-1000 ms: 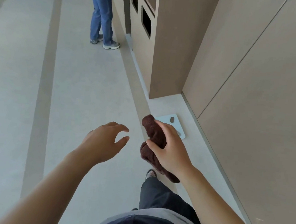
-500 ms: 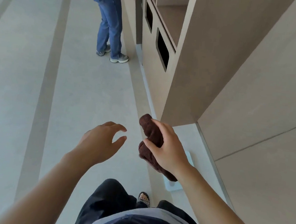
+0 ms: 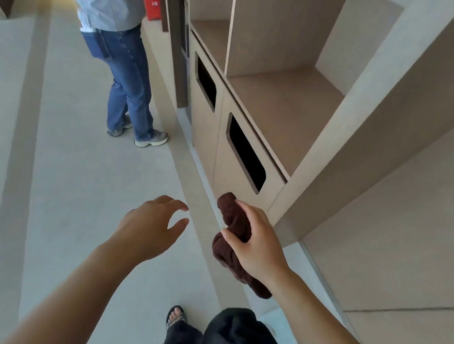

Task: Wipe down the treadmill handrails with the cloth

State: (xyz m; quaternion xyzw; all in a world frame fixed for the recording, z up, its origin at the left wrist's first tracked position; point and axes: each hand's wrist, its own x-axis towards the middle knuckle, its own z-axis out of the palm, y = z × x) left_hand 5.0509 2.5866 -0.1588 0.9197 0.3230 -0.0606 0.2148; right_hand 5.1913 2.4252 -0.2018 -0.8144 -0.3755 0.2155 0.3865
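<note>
Right hand [image 3: 257,247] grip stays closed around cloth [image 3: 233,228]; left hand [image 3: 148,228] open, empty; cabinet [image 3: 235,156] seemingly nearer.

cabinet [image 3: 238,156] nearer, floor scale gone from view

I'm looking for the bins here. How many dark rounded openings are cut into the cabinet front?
2. One slot sits in the nearer panel of the cabinet, just above the cloth held in the right hand. The other slot is farther along. More may lie outside the view.
</note>
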